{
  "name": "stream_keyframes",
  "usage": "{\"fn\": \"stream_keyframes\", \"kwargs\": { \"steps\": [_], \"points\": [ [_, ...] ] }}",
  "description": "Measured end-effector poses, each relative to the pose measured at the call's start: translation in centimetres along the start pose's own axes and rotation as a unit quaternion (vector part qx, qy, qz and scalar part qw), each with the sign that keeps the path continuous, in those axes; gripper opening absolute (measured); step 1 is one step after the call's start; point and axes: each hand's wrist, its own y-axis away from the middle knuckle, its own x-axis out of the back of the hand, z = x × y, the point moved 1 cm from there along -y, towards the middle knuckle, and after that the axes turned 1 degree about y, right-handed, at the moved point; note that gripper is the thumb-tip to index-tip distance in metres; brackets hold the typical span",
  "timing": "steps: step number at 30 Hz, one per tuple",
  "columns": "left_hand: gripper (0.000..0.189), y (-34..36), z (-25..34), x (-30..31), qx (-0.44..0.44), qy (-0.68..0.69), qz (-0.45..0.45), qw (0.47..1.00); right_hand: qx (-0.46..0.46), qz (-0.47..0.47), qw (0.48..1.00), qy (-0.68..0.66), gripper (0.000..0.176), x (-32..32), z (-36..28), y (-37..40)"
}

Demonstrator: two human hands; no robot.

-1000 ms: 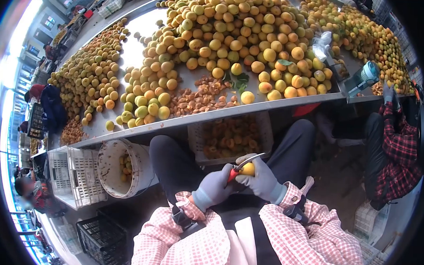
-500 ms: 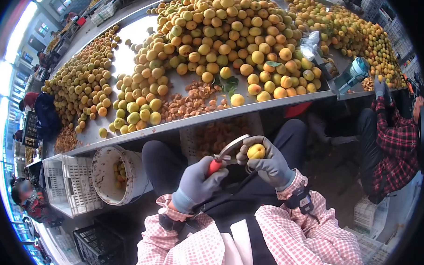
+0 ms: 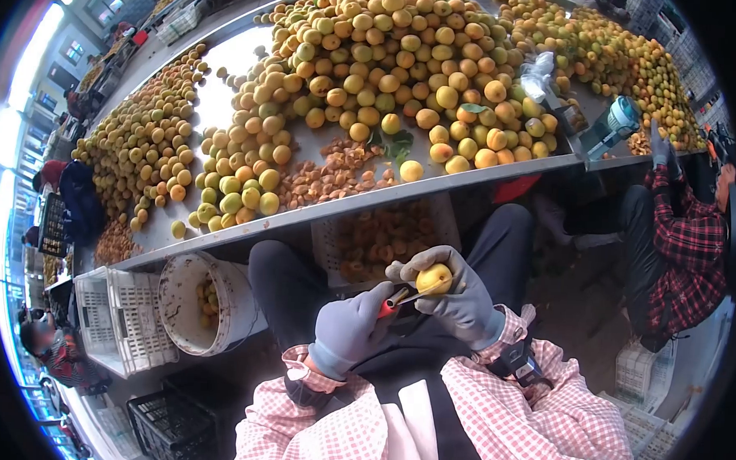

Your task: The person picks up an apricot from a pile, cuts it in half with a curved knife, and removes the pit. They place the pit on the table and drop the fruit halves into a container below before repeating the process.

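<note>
My left hand (image 3: 347, 331), in a grey glove, is closed round the red handle of a knife (image 3: 390, 305). Its blade points right and meets the lower side of a yellow apricot (image 3: 434, 279); how deep the edge sits cannot be seen. That apricot is gripped in the gloved fingers of my right hand (image 3: 468, 302), thumb and fingers bent about it. Both hands are above my lap, just in front of the metal table. Below the table edge, a crate (image 3: 323, 238) holds orange-brown apricot pieces.
The metal table (image 3: 361, 199) bears a large heap of apricots (image 3: 390, 60), a pile of brown pits (image 3: 337, 176) and a teal-lidded bottle (image 3: 619, 121). To the left stand a white bucket (image 3: 244, 303) and white crates (image 3: 130, 319). Another person in a plaid shirt (image 3: 692, 241) sits at right.
The knife has swung down from pointing up and right, and its blade is now at the apricot. My right hand has shifted slightly left and down with the fruit.
</note>
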Motion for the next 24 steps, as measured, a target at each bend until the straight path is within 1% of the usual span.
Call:
{"fn": "stream_keyframes", "kwargs": {
  "steps": [2,3,5,6,7,8,9,12,16,18,20,22,24],
  "points": [
    [0.042,0.2,0.1,-0.1,0.011,-0.021,0.003,1.0,0.017,-0.023,0.999,-0.043,0.044,-0.1,0.6,0.1],
    [0.043,0.3,0.1,-0.2,0.022,-0.041,0.006,0.999,0.016,-0.025,0.999,-0.043,0.044,-0.2,0.8,0.2],
    [0.043,0.2,-0.1,-0.8,0.036,-0.053,0.005,0.998,-0.002,0.032,0.997,-0.069,0.041,-0.2,1.3,0.3],
    [0.043,0.3,-0.3,-1.3,0.048,-0.063,0.002,0.997,-0.003,0.03,0.997,-0.069,0.041,-0.4,1.4,0.3],
    [0.043,0.4,-0.6,-1.9,0.049,-0.063,0.002,0.997,-0.004,0.053,0.996,-0.076,0.039,-0.6,1.6,0.3],
    [0.041,0.6,-0.8,-2.4,0.047,-0.056,0.014,0.997,-0.005,0.076,0.994,-0.082,0.037,-0.6,1.6,0.3],
    [0.04,0.8,-1.0,-2.8,0.045,-0.049,0.025,0.997,-0.006,0.076,0.994,-0.082,0.037,-0.5,1.7,0.3],
    [0.037,0.6,-0.7,-2.4,0.051,-0.038,0.018,0.998,-0.007,0.049,0.997,-0.065,0.037,-0.3,2.1,0.5],
    [0.031,-0.2,-1.1,-2.6,0.057,-0.023,0.024,0.998,0.016,0.087,0.996,-0.002,0.035,-0.8,2.3,0.2],
    [0.025,-0.4,-1.2,-3.0,0.069,-0.022,0.021,0.997,0.023,0.102,0.994,0.022,0.035,-1.0,2.3,0.0],
    [0.023,-0.4,-1.9,-3.9,0.062,-0.025,0.016,0.998,0.022,0.118,0.99,0.076,0.035,-1.2,2.4,-0.1],
    [0.022,-0.6,-2.2,-4.3,0.053,-0.029,0.013,0.998,0.021,0.122,0.99,0.066,0.037,-1.1,2.4,-0.3],
    [0.024,-0.6,-2.2,-4.4,0.08,-0.035,0.012,0.996,0.017,0.128,0.99,0.054,0.039,-0.6,2.5,-0.6]
  ]
}}
